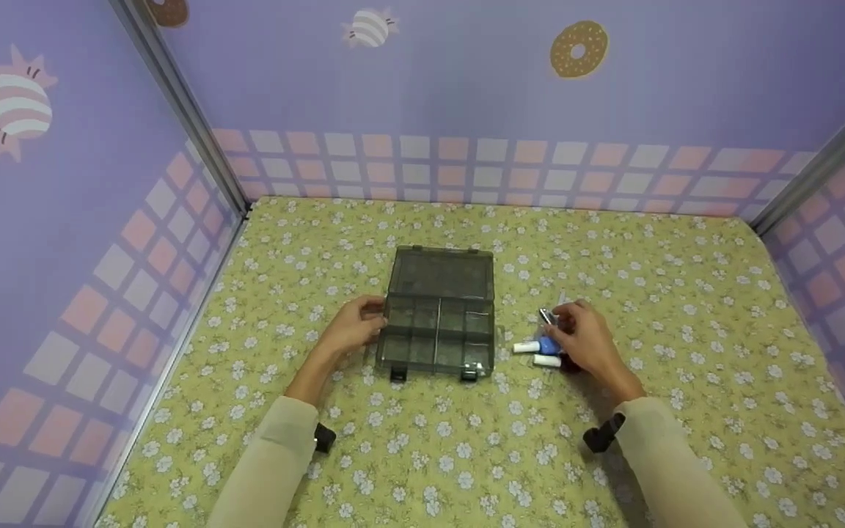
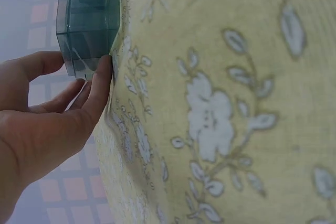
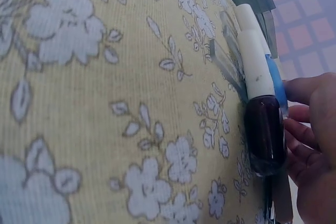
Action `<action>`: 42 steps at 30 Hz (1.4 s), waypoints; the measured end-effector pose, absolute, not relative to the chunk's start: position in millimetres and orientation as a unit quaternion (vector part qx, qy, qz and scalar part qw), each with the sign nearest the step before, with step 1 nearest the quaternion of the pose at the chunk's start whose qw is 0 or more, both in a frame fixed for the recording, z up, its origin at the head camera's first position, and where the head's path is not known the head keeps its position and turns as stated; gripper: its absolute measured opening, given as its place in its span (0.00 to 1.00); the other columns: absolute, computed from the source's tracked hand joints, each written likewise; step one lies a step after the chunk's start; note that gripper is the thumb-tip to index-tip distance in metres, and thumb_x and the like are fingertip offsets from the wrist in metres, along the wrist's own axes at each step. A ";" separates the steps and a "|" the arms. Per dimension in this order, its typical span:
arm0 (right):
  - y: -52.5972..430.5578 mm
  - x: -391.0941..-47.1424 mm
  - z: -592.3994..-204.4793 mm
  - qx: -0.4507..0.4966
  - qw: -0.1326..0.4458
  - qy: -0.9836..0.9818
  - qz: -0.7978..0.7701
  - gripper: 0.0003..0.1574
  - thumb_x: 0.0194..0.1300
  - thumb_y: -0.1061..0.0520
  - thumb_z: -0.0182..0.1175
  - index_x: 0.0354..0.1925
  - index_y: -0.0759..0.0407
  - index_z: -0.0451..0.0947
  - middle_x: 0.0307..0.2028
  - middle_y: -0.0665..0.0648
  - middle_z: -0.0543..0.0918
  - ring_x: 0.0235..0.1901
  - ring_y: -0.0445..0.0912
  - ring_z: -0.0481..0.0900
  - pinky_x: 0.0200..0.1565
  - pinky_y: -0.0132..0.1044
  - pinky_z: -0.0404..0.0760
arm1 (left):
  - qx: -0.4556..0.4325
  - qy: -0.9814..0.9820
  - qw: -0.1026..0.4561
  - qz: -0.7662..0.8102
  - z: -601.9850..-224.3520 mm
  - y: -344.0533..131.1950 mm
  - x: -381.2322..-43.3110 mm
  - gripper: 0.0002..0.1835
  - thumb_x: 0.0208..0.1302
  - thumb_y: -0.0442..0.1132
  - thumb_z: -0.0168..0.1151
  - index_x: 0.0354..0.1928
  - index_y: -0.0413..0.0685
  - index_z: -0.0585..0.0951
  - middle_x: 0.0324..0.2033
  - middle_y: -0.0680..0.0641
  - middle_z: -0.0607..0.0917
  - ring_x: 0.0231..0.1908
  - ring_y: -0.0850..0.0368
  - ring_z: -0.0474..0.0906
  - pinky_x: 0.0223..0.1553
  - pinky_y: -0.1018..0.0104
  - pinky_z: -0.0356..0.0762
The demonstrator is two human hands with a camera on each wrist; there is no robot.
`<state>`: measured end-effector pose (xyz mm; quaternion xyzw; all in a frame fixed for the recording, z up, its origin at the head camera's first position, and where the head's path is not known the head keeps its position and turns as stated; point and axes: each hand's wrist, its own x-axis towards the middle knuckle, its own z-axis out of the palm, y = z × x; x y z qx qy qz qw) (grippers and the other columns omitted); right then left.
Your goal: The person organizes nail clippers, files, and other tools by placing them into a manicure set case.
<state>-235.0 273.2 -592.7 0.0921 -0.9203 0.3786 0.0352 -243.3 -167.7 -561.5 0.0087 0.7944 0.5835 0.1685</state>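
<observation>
A smoky, see-through compartment box (image 1: 411,345) lies with its lid (image 1: 443,273) folded back. My left hand (image 1: 353,325) holds the box's left side, thumb and fingers at its edge in the left wrist view. To the right of the box, my right hand (image 1: 585,339) pinches small silver nail clippers (image 1: 546,316) between thumb and fingers. Just beside that hand lie a blue nail polish bottle (image 1: 548,345) with a white cap and a dark nail polish bottle (image 3: 264,129), also white-capped. In the right wrist view the dark bottle partly hides the fingertips.
Clear flat pieces (image 3: 227,61) lie by the bottles. A yellow flowered cloth (image 1: 422,455) covers the table. Purple panels with a checked border (image 1: 452,165) stand at the back and both sides. Two latches (image 1: 469,374) stick out from the box's front edge.
</observation>
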 end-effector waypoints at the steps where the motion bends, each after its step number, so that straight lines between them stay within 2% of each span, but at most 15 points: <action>1: 272.5 -235.8 -592.7 0.086 0.033 -0.921 0.379 0.19 0.72 0.59 0.70 0.55 0.70 0.82 0.45 0.64 0.80 0.41 0.55 0.82 0.43 0.50 0.81 | 0.010 0.795 0.169 0.583 -561.3 -167.3 -243.2 0.28 0.79 0.33 0.57 0.77 0.38 0.67 0.71 0.36 0.74 0.67 0.41 0.75 0.61 0.46 0.79; 8: 269.5 -239.7 -590.7 0.056 0.016 -0.922 0.383 0.15 0.72 0.59 0.70 0.50 0.68 0.84 0.43 0.64 0.82 0.40 0.55 0.82 0.43 0.50 0.82 | 0.012 0.765 0.175 0.620 -564.6 -166.9 -243.6 0.27 0.80 0.31 0.56 0.76 0.35 0.68 0.70 0.34 0.75 0.66 0.39 0.75 0.61 0.44 0.78; 15: 268.3 -244.8 -586.4 0.035 -0.004 -0.923 0.384 0.09 0.71 0.63 0.68 0.47 0.67 0.84 0.41 0.64 0.86 0.42 0.56 0.84 0.45 0.53 0.82 | 0.005 0.756 0.172 0.632 -565.3 -168.0 -243.2 0.26 0.79 0.32 0.57 0.76 0.37 0.69 0.68 0.36 0.76 0.65 0.41 0.76 0.59 0.48 0.79; 21: 265.8 -245.8 -584.0 0.034 -0.008 -0.926 0.375 0.05 0.70 0.64 0.67 0.43 0.66 0.84 0.39 0.64 0.86 0.40 0.56 0.84 0.43 0.52 0.83 | -0.004 0.758 0.166 0.631 -566.6 -167.9 -241.4 0.26 0.79 0.32 0.58 0.75 0.37 0.70 0.68 0.36 0.77 0.65 0.42 0.77 0.59 0.49 0.80; 30: 261.8 -243.3 -588.2 0.049 0.021 -0.934 0.353 0.04 0.68 0.63 0.66 0.40 0.65 0.82 0.35 0.62 0.85 0.33 0.53 0.82 0.37 0.49 0.80 | 0.006 0.757 0.162 0.634 -567.9 -168.0 -238.8 0.25 0.80 0.32 0.56 0.75 0.37 0.69 0.68 0.36 0.76 0.65 0.41 0.76 0.60 0.47 0.78; 42: 260.8 -239.5 -591.7 0.048 0.026 -0.920 0.388 0.07 0.69 0.63 0.67 0.44 0.64 0.82 0.37 0.61 0.84 0.35 0.52 0.80 0.39 0.47 0.79 | -0.004 0.755 0.168 0.634 -567.9 -169.3 -239.6 0.25 0.81 0.34 0.56 0.76 0.40 0.70 0.68 0.38 0.76 0.64 0.43 0.77 0.58 0.49 0.79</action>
